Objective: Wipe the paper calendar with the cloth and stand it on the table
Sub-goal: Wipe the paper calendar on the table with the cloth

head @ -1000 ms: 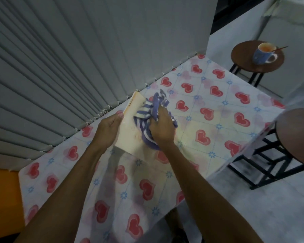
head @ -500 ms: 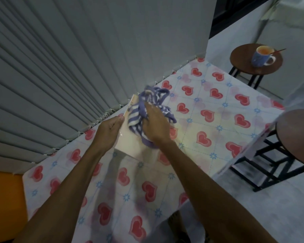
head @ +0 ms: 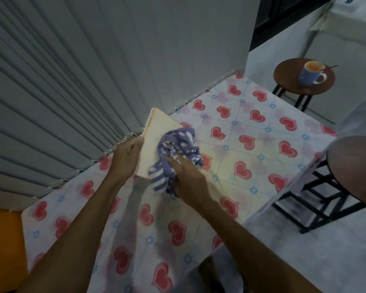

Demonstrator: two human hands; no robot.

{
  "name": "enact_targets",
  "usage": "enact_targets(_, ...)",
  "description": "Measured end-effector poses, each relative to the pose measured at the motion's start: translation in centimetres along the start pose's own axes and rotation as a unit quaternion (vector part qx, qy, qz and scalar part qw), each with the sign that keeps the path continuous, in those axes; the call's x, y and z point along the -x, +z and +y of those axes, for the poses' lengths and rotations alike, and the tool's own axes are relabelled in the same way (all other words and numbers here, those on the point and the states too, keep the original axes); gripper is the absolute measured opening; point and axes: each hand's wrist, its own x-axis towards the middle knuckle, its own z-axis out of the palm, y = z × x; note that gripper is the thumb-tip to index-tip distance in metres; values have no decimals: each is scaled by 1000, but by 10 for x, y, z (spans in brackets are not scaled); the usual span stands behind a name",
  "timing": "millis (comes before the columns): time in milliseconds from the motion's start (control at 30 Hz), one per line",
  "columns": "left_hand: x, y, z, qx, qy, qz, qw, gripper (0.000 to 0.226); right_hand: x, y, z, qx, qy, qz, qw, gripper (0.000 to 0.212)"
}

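Since half a second earlier, the cloth [head: 175, 153] had been drawn down the calendar's face toward the near edge of the table [head: 251, 176], uncovering the far end with its binding holes. The right hand [head: 188, 182] was seen pressed flat, fingers together, bunching the striped cloth against the page. The left hand [head: 126, 157] was curled around the paper calendar [head: 154, 132] along its left edge, thumb on top, steadying it where it lay tilted near the table's far-left edge by the blinds [head: 72, 81]. Wiping was judged to be still in hand; next, the cloth would need releasing and the calendar opening onto its base to stand upright.
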Motion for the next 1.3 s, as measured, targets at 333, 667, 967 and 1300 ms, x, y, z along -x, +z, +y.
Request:
enact_targets(333,-6,4,2,-245,137,-46,959,28,-31,-18,59,-82,152,11,985,42)
enact_targets(667,10,11,-19,-271,55,-83,957,35,-16,-21,69,-57,86,86,991,37)
enact_targets(967,12,20,-12,-348,51,-42,935,43,-24,-22,69,-37,52,101,993,33)
enact_targets(1300,15,28,-8,-340,48,-49,938,52,-25,-22,73,-30,61,91,994,28)
